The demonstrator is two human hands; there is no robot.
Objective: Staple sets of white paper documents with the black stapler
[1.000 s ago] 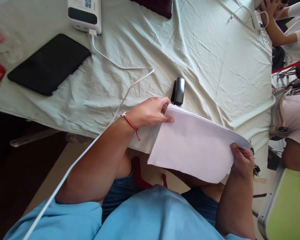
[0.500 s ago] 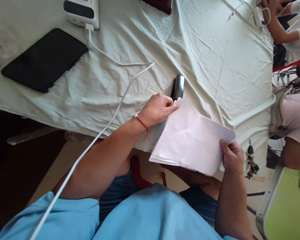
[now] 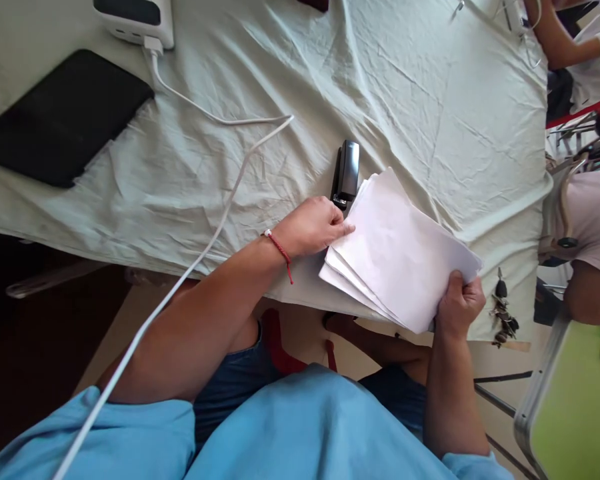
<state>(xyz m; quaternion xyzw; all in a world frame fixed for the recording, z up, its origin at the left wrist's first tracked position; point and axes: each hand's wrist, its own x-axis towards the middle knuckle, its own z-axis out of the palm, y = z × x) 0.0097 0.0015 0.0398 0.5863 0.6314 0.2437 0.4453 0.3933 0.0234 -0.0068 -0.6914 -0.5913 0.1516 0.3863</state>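
Fingers of both hands still grip the paper stack [image 3: 400, 250] — now fanned, nearer the stapler [image 3: 345, 175].

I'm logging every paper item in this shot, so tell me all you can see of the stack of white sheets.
The stack of white sheets is plain paper, blank on its visible top face, several sheets fanned slightly so their edges show at the lower left. It lies tilted over the edge of the cloth-covered table. The left hand pinches its left corner and the right hand grips its lower right corner. Its upper corner lies beside the black stapler; whether they touch cannot be told.
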